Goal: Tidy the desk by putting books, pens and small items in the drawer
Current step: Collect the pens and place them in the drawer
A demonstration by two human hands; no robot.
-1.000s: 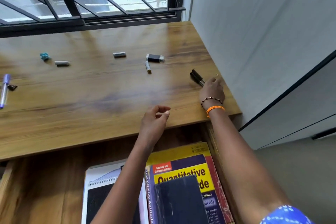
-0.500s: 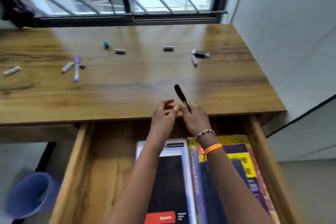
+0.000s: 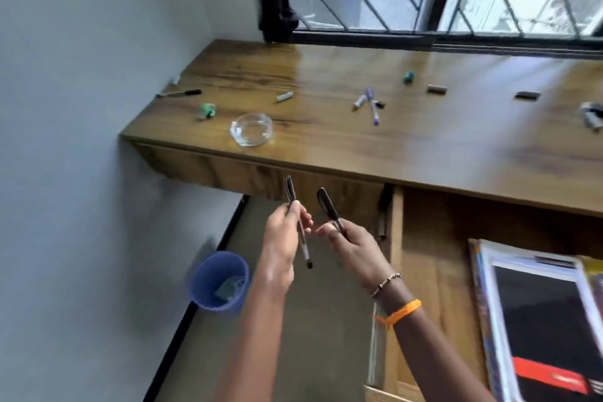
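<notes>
My left hand point(image 3: 280, 238) grips a thin black pen point(image 3: 290, 189) held almost upright. My right hand point(image 3: 359, 251) pinches a second black pen point(image 3: 328, 206), its capped end pointing up. Both hands hover close together in front of the desk's point(image 3: 424, 147) left front panel, above the floor and left of the open drawer point(image 3: 424, 254). Books point(image 3: 538, 320) lie in the drawer's right part. On the desk lie a purple pen point(image 3: 373, 106), a black pen point(image 3: 179, 93) at the far left and several small items.
A glass bowl point(image 3: 252, 129) stands near the desk's front left edge, with a green item point(image 3: 206, 110) behind it. A blue bin point(image 3: 220, 281) sits on the floor under my left hand. A wall bounds the left, a barred window the back.
The view has swung left. Both hands moved left, away from above the drawer. My left hand now holds a black pen of its own, while the right hand keeps one.
</notes>
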